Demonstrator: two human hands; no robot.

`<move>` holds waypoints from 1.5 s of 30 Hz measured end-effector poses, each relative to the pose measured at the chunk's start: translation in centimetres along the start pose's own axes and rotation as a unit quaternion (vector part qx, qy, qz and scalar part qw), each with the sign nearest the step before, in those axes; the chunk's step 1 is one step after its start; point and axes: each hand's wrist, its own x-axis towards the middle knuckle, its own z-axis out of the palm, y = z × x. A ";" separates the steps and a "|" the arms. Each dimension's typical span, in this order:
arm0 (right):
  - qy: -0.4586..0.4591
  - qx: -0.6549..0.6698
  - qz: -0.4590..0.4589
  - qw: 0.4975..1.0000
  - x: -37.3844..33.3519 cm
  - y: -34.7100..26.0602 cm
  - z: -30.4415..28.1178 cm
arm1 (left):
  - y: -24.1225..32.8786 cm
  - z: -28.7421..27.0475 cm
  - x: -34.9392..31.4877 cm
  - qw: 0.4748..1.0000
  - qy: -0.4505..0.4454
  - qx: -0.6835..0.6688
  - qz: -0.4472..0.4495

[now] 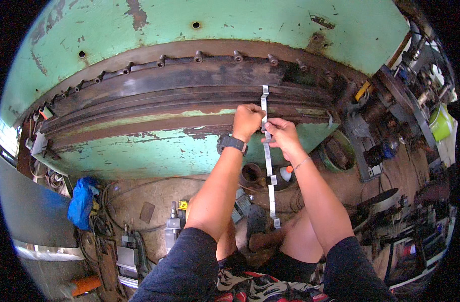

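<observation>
Held just right of the middle of the scene, with the far end over the machine's dark rail (154, 98): a pale metal strip (268, 160), narrow and stepped by short, sharp bends. Already shaped, judging by the folds near the far end, below the hands and at the near end; not set down or fastened anywhere visible. Impossible to tell the amount of bending left, if any, or to make out contact with the rail.

Running lengthwise from far to near, with a slight slant rightward at the near end. Pointing at the far tip toward the row of bolts (198, 56), at the near tip toward the person's legs.

On the strip's left edge, a left hand (247, 123), curled, with fingertips closed on the metal. Slightly nearer, on the right edge, a right hand (284, 136), pinching the strip between thumb and fingers.

Beyond, at the far side, a scuffed green panel (260, 22). To the right, a green bucket (351, 152); on the left, a blue bag (82, 204).
</observation>
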 end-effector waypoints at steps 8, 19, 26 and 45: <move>-0.013 0.068 0.009 0.998 -0.4 1.4 0.2 | 1.0 0.1 -0.7 0.997 -0.007 -0.053 -0.053; -0.023 0.113 0.006 0.993 -0.1 2.5 0.7 | 1.1 0.5 -1.3 0.998 0.032 -0.039 -0.039; -0.011 0.097 0.009 0.995 0.2 2.9 1.0 | -0.7 0.9 -0.2 0.998 0.060 0.019 0.008; 0.142 0.165 -0.047 0.975 0.1 4.7 -1.5 | 1.3 5.7 -1.4 0.954 0.073 0.257 0.138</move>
